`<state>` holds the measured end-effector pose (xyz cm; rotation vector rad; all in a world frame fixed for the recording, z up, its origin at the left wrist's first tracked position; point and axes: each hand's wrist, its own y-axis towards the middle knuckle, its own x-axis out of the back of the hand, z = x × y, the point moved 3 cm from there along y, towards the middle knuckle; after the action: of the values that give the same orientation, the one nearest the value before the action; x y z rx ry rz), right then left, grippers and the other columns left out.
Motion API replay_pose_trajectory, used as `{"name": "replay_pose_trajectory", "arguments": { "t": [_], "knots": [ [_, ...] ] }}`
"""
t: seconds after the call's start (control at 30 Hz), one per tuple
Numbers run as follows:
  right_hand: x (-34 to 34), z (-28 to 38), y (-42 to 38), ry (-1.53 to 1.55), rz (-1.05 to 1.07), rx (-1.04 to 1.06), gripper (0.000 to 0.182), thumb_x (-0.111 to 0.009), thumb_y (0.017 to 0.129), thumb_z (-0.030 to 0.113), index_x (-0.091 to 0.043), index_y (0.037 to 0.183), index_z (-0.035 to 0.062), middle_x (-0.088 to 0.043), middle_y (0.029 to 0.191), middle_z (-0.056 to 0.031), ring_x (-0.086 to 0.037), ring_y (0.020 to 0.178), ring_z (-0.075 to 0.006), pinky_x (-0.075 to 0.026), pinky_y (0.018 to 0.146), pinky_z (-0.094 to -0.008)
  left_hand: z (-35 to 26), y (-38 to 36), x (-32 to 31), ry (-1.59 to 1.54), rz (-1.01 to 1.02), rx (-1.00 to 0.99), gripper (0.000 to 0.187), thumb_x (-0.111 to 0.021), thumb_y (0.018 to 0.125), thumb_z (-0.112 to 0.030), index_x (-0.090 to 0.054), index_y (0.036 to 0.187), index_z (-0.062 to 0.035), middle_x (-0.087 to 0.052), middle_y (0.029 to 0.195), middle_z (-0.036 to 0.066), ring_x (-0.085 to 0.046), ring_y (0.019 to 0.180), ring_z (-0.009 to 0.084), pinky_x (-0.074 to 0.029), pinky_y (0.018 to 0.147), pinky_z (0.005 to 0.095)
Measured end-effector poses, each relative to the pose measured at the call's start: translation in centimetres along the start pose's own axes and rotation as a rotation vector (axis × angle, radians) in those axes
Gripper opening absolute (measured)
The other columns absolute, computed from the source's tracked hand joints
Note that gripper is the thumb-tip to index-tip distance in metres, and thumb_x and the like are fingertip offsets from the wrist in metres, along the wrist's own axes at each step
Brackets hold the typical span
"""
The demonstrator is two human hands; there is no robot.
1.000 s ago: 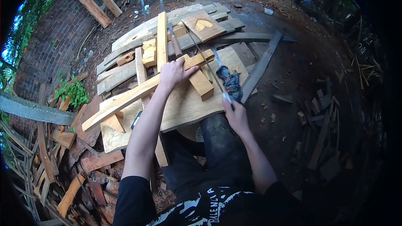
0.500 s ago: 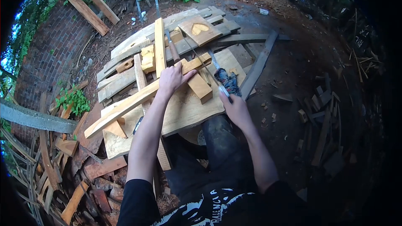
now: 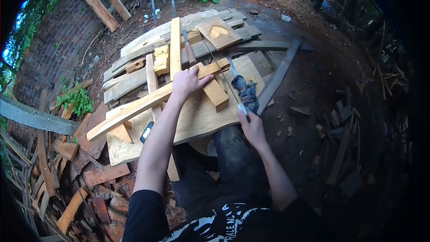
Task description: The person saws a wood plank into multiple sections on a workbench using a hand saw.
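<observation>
My left hand (image 3: 187, 83) is closed over a long wooden bar (image 3: 134, 110), pressing it down near its far end. That bar lies slantwise across a short thick wood block (image 3: 216, 95) and rests on a wedge-like offcut (image 3: 121, 132) at its near end. My right hand (image 3: 253, 130) grips the pale handle of a hand saw (image 3: 230, 87), its thin blade seen edge-on. The blade crosses the bar close to its right end; how deep it sits there I cannot make out. Beside the saw lie a dark crumpled cloth (image 3: 246, 94) and a partly covered metal strip.
A chisel (image 3: 190, 53), a yellow-coated block (image 3: 161, 60) and a board with a heart-shaped recess (image 3: 219, 33) lie on the plank bench (image 3: 192, 127). A small black device (image 3: 146, 132) sits by my left forearm. Scrap wood (image 3: 74, 208) litters the ground on both sides.
The view has shifted slightly. My right hand with the saw sits a little lower and nearer to me. My left hand keeps its hold on the bar.
</observation>
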<state>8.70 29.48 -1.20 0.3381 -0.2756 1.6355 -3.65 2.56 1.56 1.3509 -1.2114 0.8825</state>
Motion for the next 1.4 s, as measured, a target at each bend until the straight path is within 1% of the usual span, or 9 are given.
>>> {"name": "replay_pose_trajectory", "arguments": {
  "t": [0.1, 0.13, 0.23, 0.53, 0.73, 0.97, 1.1, 1.23, 1.4],
  "knots": [
    [2.5, -2.8, -5.8, -0.006, 0.035, -0.083, 0.04, -0.063, 0.102, 0.036, -0.062, 0.089, -0.0021, -0.061, 0.071, -0.0198, -0.063, 0.065, -0.0346, -0.046, 0.061, -0.0407, 0.0, 0.1, 0.2, -0.011, 0.028, 0.01, 0.077, -0.055, 0.089, -0.078, -0.065, 0.096, -0.0027, -0.07, 0.07, 0.022, -0.071, 0.069, 0.0391, -0.057, 0.063, 0.0483],
    [3.5, -2.9, -7.7, 0.027, 0.035, -0.113, 0.042, -0.062, 0.103, 0.037, -0.06, 0.086, -0.0022, -0.058, 0.068, -0.0181, -0.059, 0.061, -0.0271, -0.044, 0.059, -0.0403, 0.1, 0.1, 0.2, -0.017, 0.014, 0.003, 0.076, -0.055, 0.089, -0.078, -0.065, 0.095, -0.0027, -0.07, 0.07, 0.022, -0.071, 0.068, 0.0387, -0.057, 0.063, 0.0481],
    [5.7, -2.6, -11.0, 0.023, 0.097, -0.204, 0.043, -0.061, 0.103, 0.037, -0.06, 0.087, -0.0027, -0.057, 0.067, -0.0172, -0.059, 0.062, -0.0221, -0.044, 0.06, -0.0396, 0.3, 0.2, -0.4, -0.014, 0.019, -0.002, 0.076, -0.056, 0.089, -0.077, -0.065, 0.094, -0.0026, -0.07, 0.07, 0.022, -0.071, 0.068, 0.0384, -0.057, 0.064, 0.0479],
    [2.5, -0.3, -0.8, -0.086, 0.067, -0.066, 0.044, -0.062, 0.102, 0.04, -0.066, 0.091, -0.0025, -0.065, 0.078, -0.026, -0.067, 0.079, -0.0438, -0.05, 0.069, -0.0456, 0.0, 0.1, 0.2, -0.025, -0.029, -0.054, 0.075, -0.057, 0.09, -0.075, -0.062, 0.086, -0.0008, -0.069, 0.069, 0.023, -0.071, 0.067, 0.0404, -0.057, 0.061, 0.0481],
    [-0.6, 0.6, 6.0, -0.165, 0.074, -0.076, 0.073, -0.056, 0.098, 0.062, -0.068, 0.1, -0.0099, -0.067, 0.09, -0.0369, -0.067, 0.098, -0.0518, -0.052, 0.084, -0.052, 0.9, 0.8, 0.0, 0.008, 0.02, 0.005, 0.079, -0.052, 0.091, -0.077, -0.064, 0.096, 0.0004, -0.069, 0.07, 0.024, -0.071, 0.069, 0.0407, -0.057, 0.064, 0.0482],
    [-1.3, 1.2, 4.5, -0.145, 0.066, -0.114, 0.069, -0.057, 0.099, 0.059, -0.069, 0.103, -0.0084, -0.068, 0.089, -0.0346, -0.066, 0.099, -0.0511, -0.051, 0.085, -0.0509, 0.8, 0.7, 0.2, 0.038, 0.075, 0.019, 0.077, -0.05, 0.093, -0.077, -0.065, 0.101, -0.0018, -0.07, 0.072, 0.024, -0.072, 0.071, 0.0407, -0.057, 0.067, 0.0494],
    [1.8, 0.7, -1.6, -0.062, 0.06, -0.092, 0.048, -0.063, 0.101, 0.044, -0.068, 0.098, -0.0037, -0.068, 0.085, -0.029, -0.067, 0.093, -0.0492, -0.051, 0.077, -0.0492, 0.9, 0.9, 0.1, 0.036, 0.071, 0.008, 0.075, -0.051, 0.093, -0.076, -0.064, 0.101, -0.0029, -0.069, 0.07, 0.023, -0.071, 0.069, 0.0409, -0.056, 0.066, 0.0493],
    [6.3, -0.4, -9.0, -0.048, 0.09, -0.201, 0.044, -0.066, 0.1, 0.038, -0.063, 0.088, -0.0034, -0.063, 0.07, -0.021, -0.067, 0.067, -0.0344, -0.047, 0.062, -0.0406, 1.2, 1.0, -0.2, 0.03, 0.067, 0.007, 0.074, -0.051, 0.093, -0.076, -0.064, 0.101, -0.0033, -0.069, 0.071, 0.023, -0.071, 0.07, 0.0414, -0.056, 0.067, 0.0495],
    [9.0, 3.2, -11.8, -0.075, 0.089, -0.249, 0.047, -0.067, 0.1, 0.041, -0.06, 0.084, -0.003, -0.059, 0.064, -0.0164, -0.063, 0.06, -0.0245, -0.045, 0.059, -0.0396, 0.9, 0.6, -0.2, -0.003, 0.012, -0.037, 0.076, -0.053, 0.09, -0.079, -0.062, 0.093, -0.0028, -0.069, 0.068, 0.022, -0.071, 0.067, 0.0398, -0.057, 0.061, 0.0472]
  ]
}}
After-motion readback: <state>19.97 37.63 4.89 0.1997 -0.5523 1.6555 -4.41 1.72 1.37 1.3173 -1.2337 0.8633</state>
